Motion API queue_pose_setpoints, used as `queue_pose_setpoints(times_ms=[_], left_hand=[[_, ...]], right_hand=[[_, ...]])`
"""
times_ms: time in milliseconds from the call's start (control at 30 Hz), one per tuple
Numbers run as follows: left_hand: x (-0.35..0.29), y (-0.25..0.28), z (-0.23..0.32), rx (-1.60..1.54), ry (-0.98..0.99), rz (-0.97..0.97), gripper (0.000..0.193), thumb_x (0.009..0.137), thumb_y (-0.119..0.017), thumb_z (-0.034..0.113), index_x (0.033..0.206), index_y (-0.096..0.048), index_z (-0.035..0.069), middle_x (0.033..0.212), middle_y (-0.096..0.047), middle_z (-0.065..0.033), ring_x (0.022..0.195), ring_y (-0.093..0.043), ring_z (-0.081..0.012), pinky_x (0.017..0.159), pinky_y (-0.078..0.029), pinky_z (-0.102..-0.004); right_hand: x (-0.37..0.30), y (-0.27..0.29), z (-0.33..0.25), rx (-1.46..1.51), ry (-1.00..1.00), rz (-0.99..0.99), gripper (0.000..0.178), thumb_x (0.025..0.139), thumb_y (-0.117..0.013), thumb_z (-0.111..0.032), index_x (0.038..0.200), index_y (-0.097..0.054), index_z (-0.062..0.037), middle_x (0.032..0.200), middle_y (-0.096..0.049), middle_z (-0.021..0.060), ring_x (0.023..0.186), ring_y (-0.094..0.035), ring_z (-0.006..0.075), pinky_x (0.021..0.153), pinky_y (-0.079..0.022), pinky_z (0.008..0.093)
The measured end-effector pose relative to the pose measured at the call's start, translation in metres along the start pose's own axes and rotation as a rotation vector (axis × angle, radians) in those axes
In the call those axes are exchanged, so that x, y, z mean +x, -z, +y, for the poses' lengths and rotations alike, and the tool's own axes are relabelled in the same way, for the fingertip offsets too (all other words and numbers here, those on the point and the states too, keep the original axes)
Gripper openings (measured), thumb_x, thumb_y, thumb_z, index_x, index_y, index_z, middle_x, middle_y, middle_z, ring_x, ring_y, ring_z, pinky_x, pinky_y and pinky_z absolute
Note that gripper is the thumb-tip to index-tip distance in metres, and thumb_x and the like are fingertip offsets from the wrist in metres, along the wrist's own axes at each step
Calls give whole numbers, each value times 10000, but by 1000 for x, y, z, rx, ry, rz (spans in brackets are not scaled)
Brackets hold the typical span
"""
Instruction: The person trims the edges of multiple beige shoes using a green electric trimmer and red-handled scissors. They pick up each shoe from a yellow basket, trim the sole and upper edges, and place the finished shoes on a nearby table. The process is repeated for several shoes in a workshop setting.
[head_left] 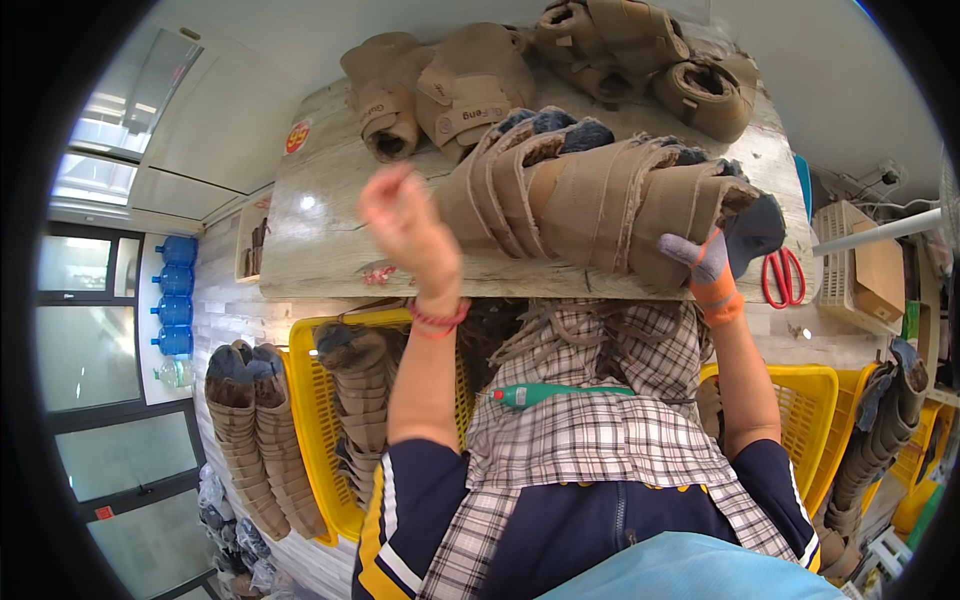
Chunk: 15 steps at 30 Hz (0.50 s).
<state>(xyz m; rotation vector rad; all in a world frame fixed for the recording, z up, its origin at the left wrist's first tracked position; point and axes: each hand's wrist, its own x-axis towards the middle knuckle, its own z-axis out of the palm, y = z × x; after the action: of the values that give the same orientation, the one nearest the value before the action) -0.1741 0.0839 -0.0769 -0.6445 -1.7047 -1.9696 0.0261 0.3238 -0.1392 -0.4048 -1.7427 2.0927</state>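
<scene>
A long nested stack of brown fleece-lined fabric sleeves (590, 205), with dark blue fuzzy ends, lies across the table near its front edge. My right hand (708, 272), in a grey and orange glove, grips the stack's right end; its thumb shows on the outside, and the other fingers are mostly hidden. My bare left hand (405, 225), with a red band at the wrist, is raised just left of the stack, apart from it. Motion smears its fingers. On my checked apron (580, 450) rests a slim green-handled tool (535, 394).
More rolled brown sleeves (475, 85) sit along the table's (330, 235) far side. Red-handled scissors (783, 278) lie at its right edge. Yellow baskets (308, 420) with stacked sleeves flank my lap. Blue water bottles (174, 295) stand by the left wall.
</scene>
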Motion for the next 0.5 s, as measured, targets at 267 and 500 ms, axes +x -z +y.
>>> queue_pose_setpoints(times_ms=[267,500], left_hand=[[-15,75,-91,-414,790,-436,439,822,-711,237,1165,-562,8,1064,-619,-52,970,-551,-143,832,-440,-299],[56,25,-53,-297,633,-1053,618,726,-763,214,1247,-524,-16,1159,-604,-70,1062,-552,-170,945,-420,-311]], right_hand=[[15,3,-8,-32,-94,-58,526,702,-764,-44,1182,-555,8,1095,-631,81,991,-592,169,854,-490,318],[42,1,-26,-158,3,-283,678,624,-807,-38,1234,-512,-7,1139,-611,74,1052,-564,198,939,-440,353]])
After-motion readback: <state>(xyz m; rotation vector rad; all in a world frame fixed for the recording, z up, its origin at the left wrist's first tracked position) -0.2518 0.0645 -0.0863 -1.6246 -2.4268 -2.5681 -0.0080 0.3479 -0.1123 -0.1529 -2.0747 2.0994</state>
